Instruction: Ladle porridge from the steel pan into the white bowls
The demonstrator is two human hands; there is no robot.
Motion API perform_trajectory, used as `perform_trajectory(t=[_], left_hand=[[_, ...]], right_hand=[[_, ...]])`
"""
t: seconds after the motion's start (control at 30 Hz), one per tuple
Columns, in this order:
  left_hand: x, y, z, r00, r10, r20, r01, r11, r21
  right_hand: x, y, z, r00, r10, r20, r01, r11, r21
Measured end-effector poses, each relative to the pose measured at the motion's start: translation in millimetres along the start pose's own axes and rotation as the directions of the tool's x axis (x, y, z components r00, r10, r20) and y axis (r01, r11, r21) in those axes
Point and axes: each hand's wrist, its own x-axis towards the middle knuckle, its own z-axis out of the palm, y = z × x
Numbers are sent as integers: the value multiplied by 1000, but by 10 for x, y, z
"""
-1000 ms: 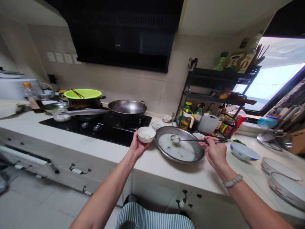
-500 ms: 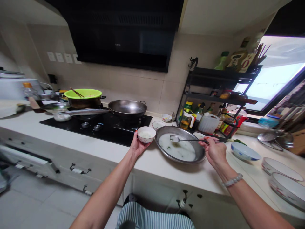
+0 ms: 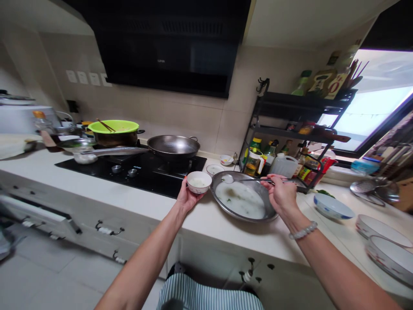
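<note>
My left hand (image 3: 188, 197) is closed around the side of a small white bowl (image 3: 199, 182) with pale liquid in it, held just left of a wide metal basin (image 3: 238, 217). Cloudy white soup (image 3: 240, 199) with green bits fills part of the basin. My right hand (image 3: 280, 192) grips the dark handle of a ladle (image 3: 227, 178). The ladle's head hangs above the soup near the basin's left rim and carries some pale liquid. A second small bowl (image 3: 214, 169) stands behind the basin, close to the first.
A wok (image 3: 173, 146) sits on the black gas hob (image 3: 135, 172), beside a pot topped by a green colander (image 3: 124, 126). A rack (image 3: 290, 129) with bottles stands behind the basin. Several bowls, including a blue-patterned one (image 3: 333, 206), are at the right.
The ladle has risen out of the soup and moved left toward the small bowl. My right hand has shifted left with it; my left hand and its bowl have hardly moved.
</note>
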Motion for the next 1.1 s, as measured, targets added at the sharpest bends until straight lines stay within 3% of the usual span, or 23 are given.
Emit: perform_trajectory(t=[0.23, 0.37, 0.47, 0.63, 0.7, 0.73, 0.8, 0.87, 0.93, 1.0, 1.1], left_hand=[[27, -8, -37, 1000, -12, 4, 12, 1000, -9], [40, -14, -45, 1000, -12, 2, 12, 1000, -17], [47, -17, -43, 1000, -18, -15, 18, 1000, -5], [40, -22, -37, 1000, 1, -2, -1, 1000, 0], [36, -22, -39, 1000, 8, 3, -8, 1000, -2], [35, -22, -41, 1000, 9, 4, -9, 1000, -4], [36, -20, -45, 1000, 4, 6, -4, 1000, -8], [37, -18, -47, 1000, -2, 3, 2, 1000, -10], [36, -17, -46, 1000, -4, 1, 4, 1000, -11], [34, -16, -43, 1000, -1, -3, 1, 1000, -12], [30, -15, -37, 1000, 2, -8, -2, 1000, -11]], right_hand=[[-71, 76, 449, 985, -39, 168, 35, 999, 24], [-230, 143, 653, 947, -112, 302, 129, 991, -35], [-403, 140, 711, 858, -207, 470, 297, 947, -125], [-652, 101, 659, 616, -360, 701, 570, 817, -82], [-696, 103, 634, 584, -389, 712, 602, 796, -59], [-698, 109, 626, 606, -378, 700, 591, 803, -78], [-656, 131, 613, 715, -317, 623, 503, 852, -144], [-553, 161, 588, 856, -240, 459, 342, 927, -153], [-415, 190, 530, 951, -154, 268, 180, 981, -74], [-285, 209, 421, 982, -88, 169, 91, 996, -13], [-185, 202, 176, 987, -103, 124, 110, 993, -51]])
